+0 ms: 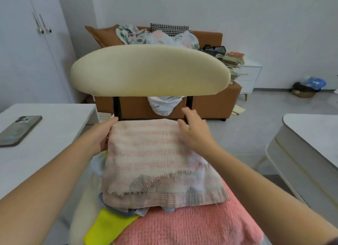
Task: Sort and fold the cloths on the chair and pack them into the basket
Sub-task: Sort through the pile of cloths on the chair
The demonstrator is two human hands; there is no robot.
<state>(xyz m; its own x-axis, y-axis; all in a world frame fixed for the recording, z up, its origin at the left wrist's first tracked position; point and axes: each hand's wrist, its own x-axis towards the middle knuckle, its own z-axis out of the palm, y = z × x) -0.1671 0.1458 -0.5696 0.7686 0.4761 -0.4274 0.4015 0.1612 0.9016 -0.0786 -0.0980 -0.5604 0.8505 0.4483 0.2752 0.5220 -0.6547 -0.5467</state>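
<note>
**Buried, cropped, smeared**

Mostly buried under the striped towel: grey and white cloths, kinds unclear. Cropped at the bottom edge: pink fuzzy cloth, yellow cloth. Smeared by blur: right hand. Partly behind the towel's edge, grip unreadable: left hand.

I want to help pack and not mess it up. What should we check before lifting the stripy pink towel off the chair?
1. Striped pink towel lies folded on top of the pile: ok.
2. Left hand at the towel's left edge: ok; whether it grips, cannot tell.
3. Right hand holding the towel: not ok, it is open over the far right corner.
4. Basket in sight: not ok, none shows in this view.
5. Cloths underneath sorted: not ok, the yellow cloth and fuzzy pink cloth stick out from under the towel.
6. Phone out of the way: ok, it lies on the table to the left.
</note>
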